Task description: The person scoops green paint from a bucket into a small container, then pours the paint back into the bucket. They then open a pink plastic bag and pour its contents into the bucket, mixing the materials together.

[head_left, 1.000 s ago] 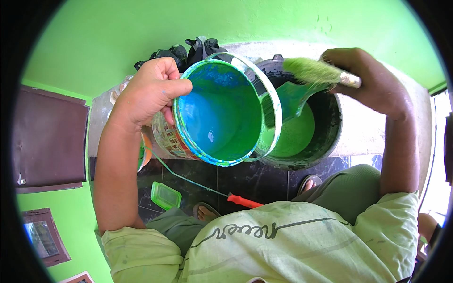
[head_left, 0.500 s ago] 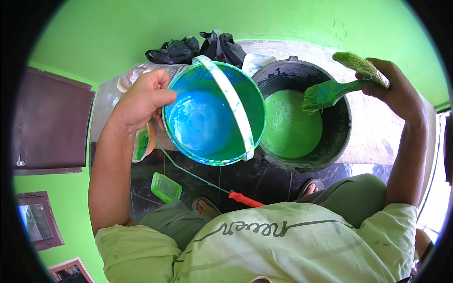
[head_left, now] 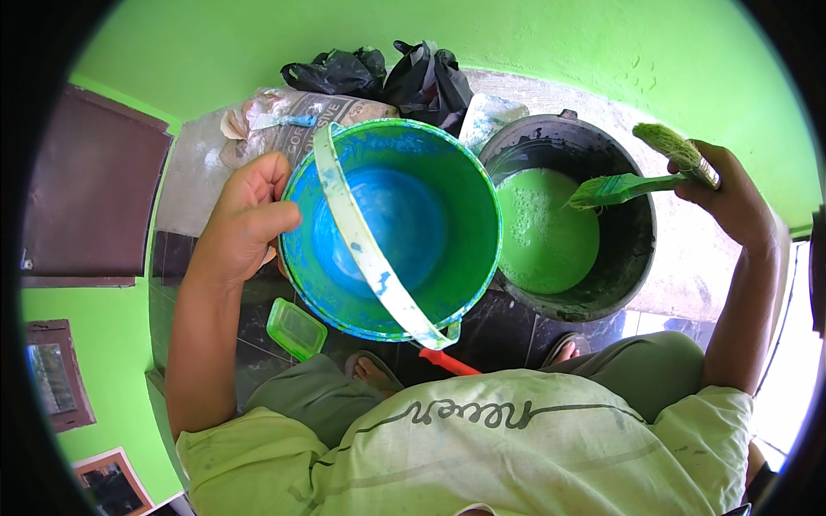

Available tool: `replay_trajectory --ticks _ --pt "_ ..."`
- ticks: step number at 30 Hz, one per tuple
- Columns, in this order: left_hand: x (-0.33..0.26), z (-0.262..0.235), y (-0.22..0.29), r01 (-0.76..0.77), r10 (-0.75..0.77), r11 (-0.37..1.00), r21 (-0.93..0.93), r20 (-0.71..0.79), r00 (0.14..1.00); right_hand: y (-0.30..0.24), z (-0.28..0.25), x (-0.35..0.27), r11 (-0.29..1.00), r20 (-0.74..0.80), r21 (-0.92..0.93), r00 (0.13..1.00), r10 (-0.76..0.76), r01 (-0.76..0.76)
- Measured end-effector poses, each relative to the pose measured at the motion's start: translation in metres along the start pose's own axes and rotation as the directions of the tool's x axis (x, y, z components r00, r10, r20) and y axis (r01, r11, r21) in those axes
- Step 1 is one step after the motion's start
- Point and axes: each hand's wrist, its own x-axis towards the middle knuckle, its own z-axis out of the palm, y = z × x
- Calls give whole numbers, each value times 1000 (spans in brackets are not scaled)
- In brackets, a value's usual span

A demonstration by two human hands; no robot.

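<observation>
Nearest you, your knees and pale green shirt (head_left: 482, 447) fill the bottom of the view, with a bare foot (head_left: 372, 371) on the dark tiles, a small green lid (head_left: 296, 328) beside it and a red handle (head_left: 447, 361) poking out from under the bucket.

Your left hand (head_left: 245, 225) is wrapped around the rim of the blue-green bucket (head_left: 391, 228), thumb over the edge and fingers curled on the outer wall. The bucket is held up and tilted so its inside faces you; it looks drained, only smeared with paint, and its pale bail (head_left: 366, 249) lies across the mouth. Keep that grip firm and hold the lip close beside the black tub (head_left: 632, 232), so any drips fall inside and not on the tiles.

Your right hand (head_left: 731, 193) is closed around the handle of a wide paintbrush (head_left: 624, 187), bristles reaching over the green paint (head_left: 546, 232) in the tub; a second brush end (head_left: 675, 148) shows above the fist. Use long, flat strokes to wipe the bucket's wall toward the lip, and let the bristles drip over the tub.

Beyond lie a printed sack (head_left: 301, 116), two black bags (head_left: 383, 73) and the green wall (head_left: 516, 43).
</observation>
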Motion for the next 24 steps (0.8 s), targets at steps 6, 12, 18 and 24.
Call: replay_trajectory --ticks 6,12,18,24 --pt "-14 10 13 61 -61 998 -1 19 998 2 -1 4 996 49 -2 995 85 -85" --pt "-28 27 24 138 -136 987 80 -25 990 18 2 -4 953 -102 303 994 46 -13" --pt "-26 43 43 91 -80 976 196 -66 995 28 -44 -20 964 -7 265 999 31 -28" --pt "-22 31 37 32 -27 981 193 -31 999 30 -67 -42 961 -180 275 982 57 -5"
